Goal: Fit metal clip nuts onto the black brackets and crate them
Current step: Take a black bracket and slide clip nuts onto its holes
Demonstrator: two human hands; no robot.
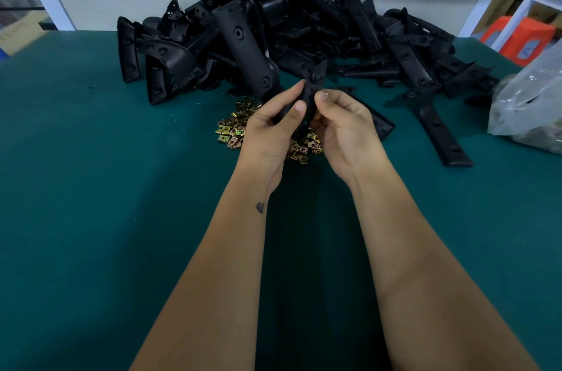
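Note:
A black bracket [310, 97] stands nearly upright between both hands over the green table [91, 188]. My left hand [270, 133] grips its left side, thumb and fingers curled round it. My right hand [346, 133] holds its right edge with thumb and fingertips pressed near the top. Whether a clip nut sits under the right fingers is hidden. Beneath the hands lies a heap of brass-coloured clip nuts [232, 130]. A large pile of black brackets [273, 33] fills the back of the table.
Two loose brackets [438, 127] lie to the right of the hands. A clear plastic bag [535, 103] sits at the table's right edge. A white wall stands behind the pile, and red stools [517, 39] are beyond the right corner.

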